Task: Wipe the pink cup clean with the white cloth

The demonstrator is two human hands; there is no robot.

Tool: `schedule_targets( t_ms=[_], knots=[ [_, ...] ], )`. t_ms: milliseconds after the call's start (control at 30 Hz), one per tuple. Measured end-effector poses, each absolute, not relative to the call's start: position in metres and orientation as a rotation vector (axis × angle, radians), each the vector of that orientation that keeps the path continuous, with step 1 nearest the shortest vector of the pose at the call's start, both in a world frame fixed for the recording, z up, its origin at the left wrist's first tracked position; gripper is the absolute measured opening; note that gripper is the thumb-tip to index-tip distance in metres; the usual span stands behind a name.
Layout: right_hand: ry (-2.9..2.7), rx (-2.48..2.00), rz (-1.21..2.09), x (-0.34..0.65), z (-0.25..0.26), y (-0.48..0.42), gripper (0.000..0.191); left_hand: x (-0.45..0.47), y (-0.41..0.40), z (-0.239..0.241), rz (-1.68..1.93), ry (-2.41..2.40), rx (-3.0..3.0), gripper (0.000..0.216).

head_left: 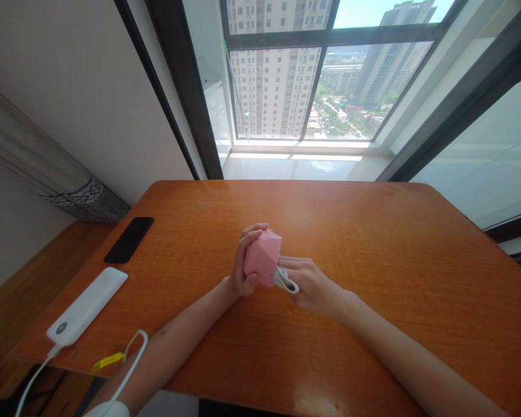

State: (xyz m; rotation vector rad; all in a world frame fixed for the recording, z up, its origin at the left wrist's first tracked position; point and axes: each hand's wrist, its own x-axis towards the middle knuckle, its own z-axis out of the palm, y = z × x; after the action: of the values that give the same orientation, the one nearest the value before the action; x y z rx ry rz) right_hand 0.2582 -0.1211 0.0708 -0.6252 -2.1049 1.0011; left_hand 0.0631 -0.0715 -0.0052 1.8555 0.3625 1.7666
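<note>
Operator: State the position of the pink faceted block (263, 258).
Technician: It is held in the left hand (241, 271), over the middle of the brown wood-grained table (386, 255).
Operator: Left finger state?
Technician: Fingers curl around the block's far and left sides; the thumb presses on its near side.
Operator: State of the right hand (311, 284)?
Technician: Also over the table's middle. Its fingers lie close together, tips hidden behind the block. A white flat loop (281, 277) at the block's lower right rests against them; whether they pinch it cannot be told.
Operator: Other items?
Technician: Along the table's left edge: a black flat rectangular phone (129, 240) and, nearer the front, a white oblong device (89, 304) with a white cable (33, 379). At the table's front left: a yellow narrow tag (108, 361).
</note>
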Motion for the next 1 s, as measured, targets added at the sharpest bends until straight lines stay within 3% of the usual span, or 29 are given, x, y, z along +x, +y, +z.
schedule_targets(
  t_ms=[67,133,233,300,400,533,700,867,1000],
  knots=[
    [-2.057,-0.626,1.068,0.258,0.072,-0.121,0.028,0.063,-0.072,-0.004,1.746,0.378,1.873,0.083],
    [-1.855,-0.700,1.338,0.256,0.074,-0.123,0.032,0.062,-0.072,-0.003,1.728,0.381,1.891,0.084],
    [-1.243,-0.795,1.809,0.251,0.078,-0.126,0.018,0.063,-0.072,-0.002,1.742,0.316,1.923,0.086],
    [-0.861,-0.808,1.954,0.247,0.080,-0.129,0.038,0.065,-0.072,-0.001,1.772,0.276,1.954,0.087],
    [-0.788,-0.800,1.944,0.246,0.079,-0.130,0.043,0.065,-0.072,-0.001,1.776,0.297,1.980,0.086],
    [-1.499,-0.765,1.614,0.254,0.076,-0.128,0.019,0.064,-0.071,-0.003,1.755,0.336,1.963,0.084],
    [-2.015,-0.639,1.112,0.262,0.075,-0.122,0.032,0.064,-0.071,-0.001,1.747,0.321,1.937,0.084],
    [-1.296,-0.796,1.689,0.252,0.075,-0.125,0.014,0.064,-0.072,0.004,1.748,0.372,1.943,0.084],
    [-0.773,-0.782,1.945,0.250,0.072,-0.128,0.034,0.064,-0.072,0.005,1.758,0.324,1.994,0.084]
  ],
)
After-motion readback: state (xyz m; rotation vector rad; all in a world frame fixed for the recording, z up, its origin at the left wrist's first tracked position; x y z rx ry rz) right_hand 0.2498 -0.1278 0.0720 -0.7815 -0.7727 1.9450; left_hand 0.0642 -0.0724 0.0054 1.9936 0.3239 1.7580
